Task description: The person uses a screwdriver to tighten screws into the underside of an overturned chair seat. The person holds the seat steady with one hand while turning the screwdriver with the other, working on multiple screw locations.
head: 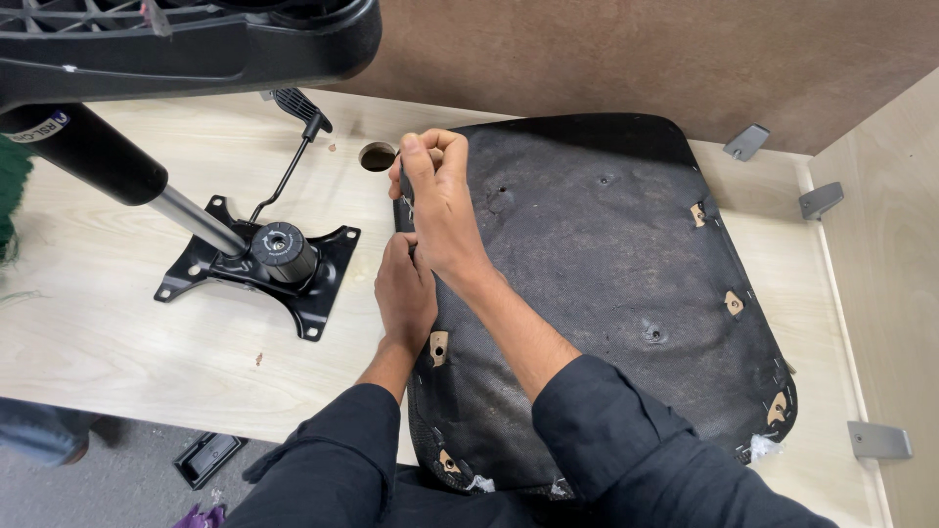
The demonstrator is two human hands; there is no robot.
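A black chair seat (606,284) lies upside down on the pale wooden desk (108,323), its felt underside showing screw holes and stapled edges. My right hand (435,196) hovers over the seat's left edge with thumb and fingers pinched together at the top; whatever they pinch is hidden. Just below it, partly covered by my right wrist, my left hand (406,288) rests against the same left edge with its fingers curled out of sight.
Left of the seat a black tilt-mechanism plate (284,259) carries a gas cylinder (108,161) and a lever (293,147). A black chair base (196,39) looms at the top left. Nearby are a cable hole (377,156), grey brackets (878,440) and a floor part (205,455).
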